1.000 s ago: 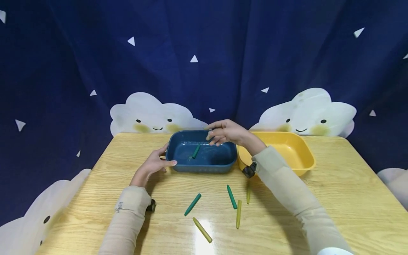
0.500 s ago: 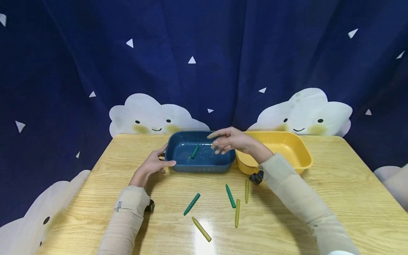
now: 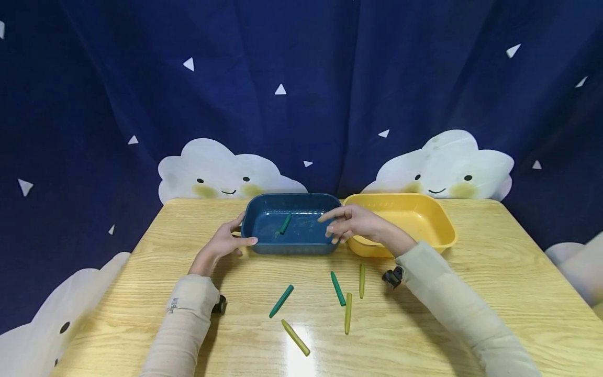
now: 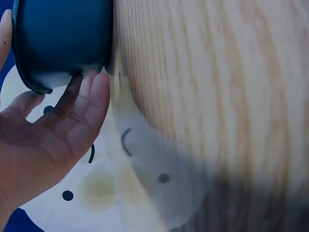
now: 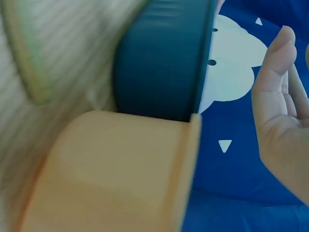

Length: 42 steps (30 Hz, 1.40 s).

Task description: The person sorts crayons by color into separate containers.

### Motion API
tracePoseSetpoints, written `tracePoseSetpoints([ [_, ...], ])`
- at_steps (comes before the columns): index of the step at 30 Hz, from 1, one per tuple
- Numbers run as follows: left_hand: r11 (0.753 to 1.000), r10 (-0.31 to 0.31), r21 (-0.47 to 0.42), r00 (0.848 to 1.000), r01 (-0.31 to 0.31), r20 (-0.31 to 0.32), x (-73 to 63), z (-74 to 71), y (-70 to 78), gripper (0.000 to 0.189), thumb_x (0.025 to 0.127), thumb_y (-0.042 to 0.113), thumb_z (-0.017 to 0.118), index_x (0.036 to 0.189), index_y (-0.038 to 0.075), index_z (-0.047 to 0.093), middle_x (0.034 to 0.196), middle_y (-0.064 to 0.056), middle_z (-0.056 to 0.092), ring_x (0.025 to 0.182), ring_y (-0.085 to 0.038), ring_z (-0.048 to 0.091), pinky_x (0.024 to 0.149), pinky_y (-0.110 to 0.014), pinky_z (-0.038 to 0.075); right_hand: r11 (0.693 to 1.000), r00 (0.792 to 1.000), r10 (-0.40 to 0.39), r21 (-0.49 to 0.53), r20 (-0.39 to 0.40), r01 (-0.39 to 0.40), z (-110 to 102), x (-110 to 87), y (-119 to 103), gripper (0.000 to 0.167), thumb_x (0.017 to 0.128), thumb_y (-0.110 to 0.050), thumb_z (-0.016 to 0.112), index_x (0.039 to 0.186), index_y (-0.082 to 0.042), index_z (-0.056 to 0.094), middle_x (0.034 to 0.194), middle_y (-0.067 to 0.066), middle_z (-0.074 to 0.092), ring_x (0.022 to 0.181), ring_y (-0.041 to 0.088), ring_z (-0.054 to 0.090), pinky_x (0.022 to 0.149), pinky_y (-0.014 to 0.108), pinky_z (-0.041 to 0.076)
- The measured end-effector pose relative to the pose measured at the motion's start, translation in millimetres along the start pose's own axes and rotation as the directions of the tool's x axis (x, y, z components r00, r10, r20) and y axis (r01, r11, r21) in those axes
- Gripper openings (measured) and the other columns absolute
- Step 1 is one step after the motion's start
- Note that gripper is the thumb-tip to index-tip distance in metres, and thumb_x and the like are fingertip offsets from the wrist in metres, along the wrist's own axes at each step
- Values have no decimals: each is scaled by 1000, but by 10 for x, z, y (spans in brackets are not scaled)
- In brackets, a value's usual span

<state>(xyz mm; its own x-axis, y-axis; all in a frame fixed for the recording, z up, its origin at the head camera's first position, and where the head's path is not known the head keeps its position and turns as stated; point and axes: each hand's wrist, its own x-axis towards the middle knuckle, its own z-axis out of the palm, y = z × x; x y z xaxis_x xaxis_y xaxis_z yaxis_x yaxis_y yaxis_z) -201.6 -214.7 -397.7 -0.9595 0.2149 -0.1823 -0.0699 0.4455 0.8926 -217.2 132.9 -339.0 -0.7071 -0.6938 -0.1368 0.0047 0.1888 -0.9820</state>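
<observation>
Fingers [image 3: 335, 212] of my R hand [image 3: 361, 223] loosely bent, spread, nothing in 'em, over the blue box [image 3: 292, 249], R end; they've slid right vs. half a sec ago. L hand [image 3: 220, 245] hasn't budged, gripping that box's L end. Count: 1 blue box, 1 yellow box [image 3: 419, 220]; 3 green crayons [image 3: 281, 301], 1 in blue, 2 on tabletop [image 3: 400, 340]; 3 yellow crayons [image 3: 348, 313], all tabletop.

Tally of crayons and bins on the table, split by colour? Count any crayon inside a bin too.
Green crayons: 3
Yellow crayons: 3
Blue bin: 1
Yellow bin: 1
Total: 8
</observation>
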Motion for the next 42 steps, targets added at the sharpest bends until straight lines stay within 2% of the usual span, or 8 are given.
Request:
tracePoseSetpoints([
  [4, 1000, 7, 4, 1000, -7, -6, 15, 4, -23, 90, 82, 20, 69, 147, 14, 7, 135, -29, 32, 77, -37, 58, 64, -46, 51, 1000, 999, 15, -13, 45, -14, 13, -68, 79, 42, 87, -2, 59, 122, 17, 46, 80, 11, 65, 64, 19, 61, 59, 29, 52],
  [9, 1000, -10, -15, 1000, 10, 3, -15, -7, 51, 90, 82, 17, 69, 147, 11, 8, 134, -31, 31, 75, -44, 56, 67, -50, 49, 995, 987, -12, -95, 158, 27, 32, -130, 170, 37, 85, -3, 60, 116, 17, 52, 76, 12, 64, 58, 18, 54, 58, 30, 50],
  [14, 1000, -8, -22, 1000, 8, 8, -28, -7, 91, 89, 82, 14, 69, 147, 9, 9, 131, -32, 34, 74, -46, 54, 68, -52, 48, 992, 957, -46, -97, 286, 77, 61, -183, 291, 38, 84, 2, 60, 117, 17, 51, 72, 8, 60, 57, 15, 49, 55, 26, 44],
  [21, 1000, 4, 6, 1000, -4, -12, 37, -15, -52, 90, 81, 21, 70, 147, 14, 10, 130, -29, 37, 69, -33, 58, 61, -42, 51, 989, 922, -112, -44, 371, 138, 126, -220, 481, 45, 81, 7, 61, 117, 25, 43, 65, -1, 50, 52, 7, 37, 51, 26, 33],
  [24, 1000, 3, 9, 1000, -3, -20, 48, -14, -71, 90, 80, 22, 71, 147, 15, 11, 130, -29, 38, 70, -32, 59, 59, -41, 51, 991, 920, -105, -40, 378, 130, 155, -230, 550, 44, 79, 9, 60, 117, 25, 43, 63, -2, 48, 52, 6, 37, 51, 25, 34],
  [31, 1000, -8, -1, 1000, 8, -19, 44, 1, -51, 91, 80, 23, 72, 147, 16, 11, 131, -28, 38, 72, -33, 58, 60, -40, 51, 991, 949, -3, -124, 315, 44, 201, -252, 659, 49, 74, 11, 64, 120, 17, 49, 60, -1, 47, 48, 5, 38, 48, 22, 35],
  [36, 1000, -4, 3, 1000, 4, -18, 50, 15, -47, 91, 80, 23, 71, 147, 15, 10, 131, -28, 37, 73, -32, 58, 61, -42, 51, 986, 961, -16, -153, 276, 60, 198, -251, 702, 49, 71, 13, 66, 118, 18, 50, 62, 1, 48, 46, 4, 38, 45, 20, 35],
  [42, 1000, -4, 3, 1000, 4, -15, 39, 26, -50, 91, 80, 24, 71, 147, 15, 10, 131, -28, 37, 75, -32, 58, 62, -42, 51, 977, 968, -22, -200, 249, 74, 206, -245, 734, 52, 72, 13, 65, 120, 18, 48, 52, -3, 40, 46, 6, 35, 47, 20, 35],
])
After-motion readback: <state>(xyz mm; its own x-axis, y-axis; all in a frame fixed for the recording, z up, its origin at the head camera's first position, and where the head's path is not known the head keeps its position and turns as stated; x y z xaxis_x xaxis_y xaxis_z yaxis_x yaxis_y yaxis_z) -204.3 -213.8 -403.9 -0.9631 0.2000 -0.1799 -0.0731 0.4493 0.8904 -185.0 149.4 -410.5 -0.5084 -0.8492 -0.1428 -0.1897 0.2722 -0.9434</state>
